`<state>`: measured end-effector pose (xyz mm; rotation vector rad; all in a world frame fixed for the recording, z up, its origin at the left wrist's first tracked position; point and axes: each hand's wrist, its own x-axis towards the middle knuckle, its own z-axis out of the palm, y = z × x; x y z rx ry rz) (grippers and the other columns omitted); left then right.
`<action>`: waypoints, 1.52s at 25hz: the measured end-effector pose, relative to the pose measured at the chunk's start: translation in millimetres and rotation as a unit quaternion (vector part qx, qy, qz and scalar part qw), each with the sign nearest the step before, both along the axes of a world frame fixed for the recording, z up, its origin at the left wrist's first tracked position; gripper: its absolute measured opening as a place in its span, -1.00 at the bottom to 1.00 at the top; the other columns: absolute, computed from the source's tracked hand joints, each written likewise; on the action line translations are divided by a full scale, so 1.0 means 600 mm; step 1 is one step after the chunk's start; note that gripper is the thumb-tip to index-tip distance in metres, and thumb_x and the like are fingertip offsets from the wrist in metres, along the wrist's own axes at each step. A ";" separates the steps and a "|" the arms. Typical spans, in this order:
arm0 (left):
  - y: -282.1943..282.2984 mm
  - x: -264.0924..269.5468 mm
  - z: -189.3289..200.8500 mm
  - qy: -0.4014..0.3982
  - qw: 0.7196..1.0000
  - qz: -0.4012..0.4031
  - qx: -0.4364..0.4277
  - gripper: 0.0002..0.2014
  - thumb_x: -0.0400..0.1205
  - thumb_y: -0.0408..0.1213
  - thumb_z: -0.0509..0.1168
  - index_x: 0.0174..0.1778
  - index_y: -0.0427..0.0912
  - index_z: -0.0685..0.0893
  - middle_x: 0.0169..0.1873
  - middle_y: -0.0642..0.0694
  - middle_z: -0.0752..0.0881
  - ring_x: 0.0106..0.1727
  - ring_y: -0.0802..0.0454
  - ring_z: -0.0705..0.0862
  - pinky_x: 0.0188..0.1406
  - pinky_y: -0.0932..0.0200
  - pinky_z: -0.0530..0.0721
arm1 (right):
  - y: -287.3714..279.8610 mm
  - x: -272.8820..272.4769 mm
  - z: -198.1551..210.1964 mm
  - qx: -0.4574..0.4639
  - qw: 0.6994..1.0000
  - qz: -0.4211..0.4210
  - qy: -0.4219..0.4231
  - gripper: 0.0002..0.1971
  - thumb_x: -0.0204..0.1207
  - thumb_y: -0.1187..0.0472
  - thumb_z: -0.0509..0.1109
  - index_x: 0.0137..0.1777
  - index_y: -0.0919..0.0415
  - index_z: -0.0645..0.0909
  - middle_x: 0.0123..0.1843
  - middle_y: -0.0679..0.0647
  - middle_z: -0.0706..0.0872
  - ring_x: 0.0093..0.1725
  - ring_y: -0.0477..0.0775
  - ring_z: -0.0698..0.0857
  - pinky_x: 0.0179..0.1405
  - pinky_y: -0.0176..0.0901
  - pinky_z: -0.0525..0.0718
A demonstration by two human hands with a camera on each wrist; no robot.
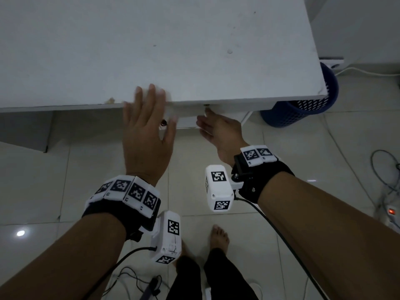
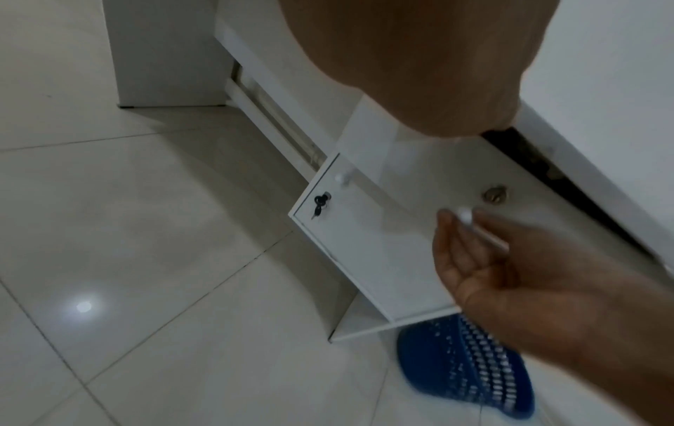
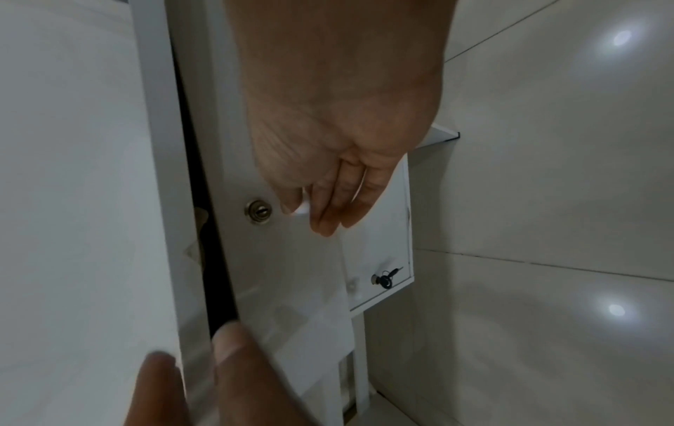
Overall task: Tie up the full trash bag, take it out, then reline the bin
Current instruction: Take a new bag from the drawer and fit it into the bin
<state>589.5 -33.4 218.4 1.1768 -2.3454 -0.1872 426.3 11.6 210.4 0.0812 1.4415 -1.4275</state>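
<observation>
A blue mesh bin stands on the floor under the right corner of a white desk; the desk hides its inside. The bin also shows in the left wrist view. No trash bag is in view. My left hand lies flat on the desk's front edge with its fingers spread. My right hand reaches under the edge and pinches the small white knob of a drawer, beside its round lock. A dark gap shows along the drawer's top.
Below the drawer is a white cabinet door with a key in its lock. Cables and a power strip lie on the tiled floor at the right. More cables lie beside the person's bare feet.
</observation>
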 end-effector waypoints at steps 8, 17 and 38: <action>0.033 -0.004 -0.011 -0.089 0.991 -0.096 0.005 -0.39 0.60 -0.03 0.39 0.57 -0.15 0.49 0.44 -0.22 0.55 0.48 -0.22 0.49 0.50 -0.23 0.40 | 0.075 0.000 0.019 0.055 0.989 0.132 0.037 -0.68 0.65 0.06 0.42 0.23 0.29 0.67 0.06 0.11 0.85 0.13 0.03 0.82 0.31 -0.01 0.70; 0.001 -0.008 0.000 -0.041 0.986 -0.136 0.091 -0.86 0.62 -0.27 0.41 0.03 -0.24 0.74 -0.09 -0.20 0.68 -0.03 -0.19 0.61 -0.18 -0.03 0.61 | 0.097 0.008 0.112 0.177 0.947 0.232 0.134 -0.74 0.63 0.07 0.41 0.13 0.26 0.70 -0.03 0.18 0.86 -0.09 0.05 0.87 -0.07 -0.11 0.80; 0.051 0.058 0.025 -0.048 0.970 -0.213 0.112 -0.90 0.54 -0.31 0.51 -0.07 -0.21 0.78 -0.18 -0.13 0.71 -0.14 -0.14 0.68 -0.33 0.03 0.65 | 0.024 -0.023 0.078 0.233 0.922 0.173 0.259 -0.35 -0.01 0.17 0.82 0.09 0.40 0.74 -0.01 0.20 0.85 -0.08 0.17 0.84 0.02 0.03 0.84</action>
